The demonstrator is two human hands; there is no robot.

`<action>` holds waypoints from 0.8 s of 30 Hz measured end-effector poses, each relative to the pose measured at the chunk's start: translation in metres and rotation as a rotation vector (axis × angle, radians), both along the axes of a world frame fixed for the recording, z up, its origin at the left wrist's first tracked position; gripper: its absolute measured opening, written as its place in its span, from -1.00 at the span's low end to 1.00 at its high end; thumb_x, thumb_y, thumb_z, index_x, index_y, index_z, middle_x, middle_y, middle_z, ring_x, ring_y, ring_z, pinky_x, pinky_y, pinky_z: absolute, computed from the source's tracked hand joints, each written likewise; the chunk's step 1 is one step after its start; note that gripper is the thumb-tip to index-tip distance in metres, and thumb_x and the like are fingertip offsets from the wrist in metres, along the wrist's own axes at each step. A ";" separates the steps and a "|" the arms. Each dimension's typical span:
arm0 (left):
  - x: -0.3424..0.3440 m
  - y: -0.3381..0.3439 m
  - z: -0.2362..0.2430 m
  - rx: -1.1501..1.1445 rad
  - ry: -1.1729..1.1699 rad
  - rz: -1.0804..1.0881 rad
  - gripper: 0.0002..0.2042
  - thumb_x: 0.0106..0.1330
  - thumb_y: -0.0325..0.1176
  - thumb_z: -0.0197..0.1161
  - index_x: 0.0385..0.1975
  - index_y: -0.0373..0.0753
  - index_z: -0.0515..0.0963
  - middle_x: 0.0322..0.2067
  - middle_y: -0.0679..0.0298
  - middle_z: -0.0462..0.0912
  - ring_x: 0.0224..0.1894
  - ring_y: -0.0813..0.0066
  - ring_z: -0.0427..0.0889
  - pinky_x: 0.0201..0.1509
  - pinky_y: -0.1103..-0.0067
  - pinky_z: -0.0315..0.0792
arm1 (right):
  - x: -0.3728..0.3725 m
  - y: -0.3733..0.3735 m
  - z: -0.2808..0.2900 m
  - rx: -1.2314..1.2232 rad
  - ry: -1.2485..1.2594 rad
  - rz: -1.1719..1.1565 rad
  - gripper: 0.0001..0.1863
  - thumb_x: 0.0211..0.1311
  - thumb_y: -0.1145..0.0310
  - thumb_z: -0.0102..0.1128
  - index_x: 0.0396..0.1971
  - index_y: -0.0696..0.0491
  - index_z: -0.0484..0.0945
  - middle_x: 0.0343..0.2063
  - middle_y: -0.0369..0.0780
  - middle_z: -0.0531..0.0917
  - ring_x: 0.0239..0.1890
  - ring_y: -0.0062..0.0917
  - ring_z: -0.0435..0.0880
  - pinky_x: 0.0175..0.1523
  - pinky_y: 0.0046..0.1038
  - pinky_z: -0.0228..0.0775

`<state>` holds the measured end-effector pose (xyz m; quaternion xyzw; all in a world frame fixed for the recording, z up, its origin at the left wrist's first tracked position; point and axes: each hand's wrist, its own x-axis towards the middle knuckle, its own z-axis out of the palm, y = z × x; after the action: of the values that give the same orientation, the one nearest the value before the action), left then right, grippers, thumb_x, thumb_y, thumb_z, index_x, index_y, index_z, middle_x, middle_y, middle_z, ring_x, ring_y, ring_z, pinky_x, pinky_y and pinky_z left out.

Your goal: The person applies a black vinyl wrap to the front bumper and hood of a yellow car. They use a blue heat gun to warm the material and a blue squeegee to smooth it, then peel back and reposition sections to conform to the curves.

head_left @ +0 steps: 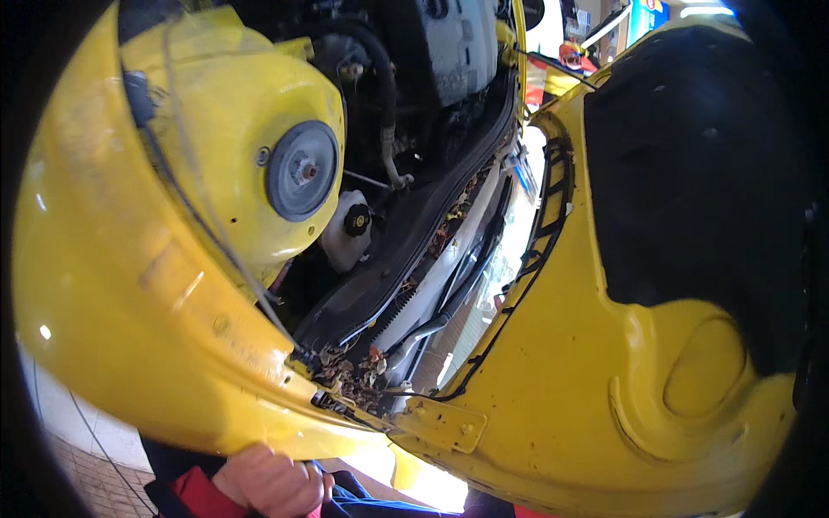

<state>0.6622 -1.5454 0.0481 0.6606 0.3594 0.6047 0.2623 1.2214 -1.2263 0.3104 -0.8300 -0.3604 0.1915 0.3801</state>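
Observation:
At the lower edge, beside the yellow fender (95,285), my left hand (276,483) is closed in a fist, its knuckles turned up and a red cuff (200,494) at the wrist. What the fingers hold, if anything, is hidden. A blue, strand-like thing (367,499) shows just right of the fist; its kind is unclear. I cannot see my right hand; only a bit of red shows at the bottom edge right of centre. Above the fender lies the open engine bay, with a round grey strut mount (302,171) on the yellow strut tower (250,86).
The raised yellow bonnet (535,380), lined with black padding (691,173), fills the right. A white fluid reservoir (345,246) with a black cap (357,220) sits behind the tower. Dry leaves (350,371) lie near the hinge (445,423). A wiper arm (419,332) runs along the windscreen.

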 end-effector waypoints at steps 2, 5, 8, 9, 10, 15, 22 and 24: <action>0.008 0.004 0.009 -0.067 0.015 0.117 -0.71 0.18 -0.30 0.56 -0.57 -0.04 0.49 -0.60 0.43 0.32 -0.63 0.47 0.38 -0.51 0.48 0.22 | 0.001 0.011 -0.014 0.016 0.040 0.045 -0.39 0.62 -0.17 0.13 0.13 0.13 0.73 -0.11 0.07 0.85 -0.08 -0.07 0.87 0.04 0.00 0.68; 0.016 0.012 0.017 -0.010 0.087 0.304 -0.69 0.13 -0.37 0.53 -0.66 -0.05 0.45 -0.67 0.40 0.32 -0.65 0.41 0.39 -0.52 0.44 0.23 | -0.011 0.038 -0.043 0.050 0.031 0.141 -0.39 0.62 -0.17 0.13 0.12 0.13 0.73 -0.12 0.08 0.85 -0.09 -0.06 0.88 0.03 0.01 0.68; 0.021 0.017 0.027 -0.014 0.139 0.409 -0.72 0.18 -0.40 0.49 -0.64 -0.10 0.47 -0.68 0.33 0.37 -0.65 0.32 0.43 -0.52 0.38 0.30 | -0.050 0.068 -0.073 -0.154 -0.669 0.427 -0.38 0.61 -0.17 0.13 0.12 0.14 0.73 -0.12 0.09 0.86 -0.10 -0.06 0.88 0.02 0.01 0.69; 0.023 0.017 0.033 -0.034 0.143 0.440 -0.72 0.20 -0.40 0.48 -0.63 -0.12 0.47 -0.68 0.31 0.38 -0.65 0.29 0.45 -0.51 0.38 0.32 | -0.068 0.073 -0.087 -0.126 -0.794 0.436 -0.38 0.61 -0.17 0.13 0.11 0.14 0.74 -0.13 0.10 0.86 -0.10 -0.06 0.89 0.01 0.02 0.69; 0.025 0.016 0.041 -0.064 0.137 0.436 -0.73 0.21 -0.39 0.47 -0.63 -0.15 0.48 -0.68 0.28 0.40 -0.64 0.26 0.46 -0.50 0.37 0.34 | -0.096 0.089 -0.100 -0.123 -0.915 0.418 -0.38 0.61 -0.17 0.13 0.11 0.14 0.74 -0.13 0.10 0.86 -0.11 -0.05 0.89 0.01 0.02 0.69; 0.045 -0.020 0.121 -0.381 0.140 0.498 -0.77 0.32 -0.45 0.31 -0.57 -0.32 0.46 -0.65 0.06 0.43 -0.61 0.01 0.49 -0.47 0.30 0.35 | -0.148 -0.032 -0.116 0.373 -0.470 0.543 -0.52 0.53 0.19 0.32 0.23 0.25 0.63 0.16 0.21 0.70 0.27 0.18 0.62 0.41 0.09 0.43; 0.149 0.017 0.276 -0.074 0.605 0.213 -0.85 0.32 -0.47 0.38 -0.50 -0.28 0.59 -0.55 0.05 0.53 -0.51 -0.03 0.58 -0.41 0.25 0.42 | -0.088 -0.198 -0.066 0.338 -0.010 0.670 -0.55 0.36 0.37 0.46 0.22 0.13 0.70 0.29 0.03 0.65 0.38 0.01 0.58 0.51 -0.13 0.43; 0.184 0.064 0.311 -0.103 0.750 0.204 -0.88 0.32 -0.42 0.44 -0.38 -0.30 0.64 -0.43 0.05 0.63 -0.34 -0.03 0.66 -0.26 0.23 0.51 | -0.060 -0.220 -0.049 0.315 0.115 0.677 -0.60 0.37 0.39 0.45 0.17 0.12 0.73 0.24 -0.01 0.69 0.34 -0.03 0.62 0.48 -0.14 0.48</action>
<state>0.8464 -1.4817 0.3588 0.7825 0.5241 0.3255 0.0840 1.1615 -1.4465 0.2615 -0.5832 -0.6174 0.2950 0.4378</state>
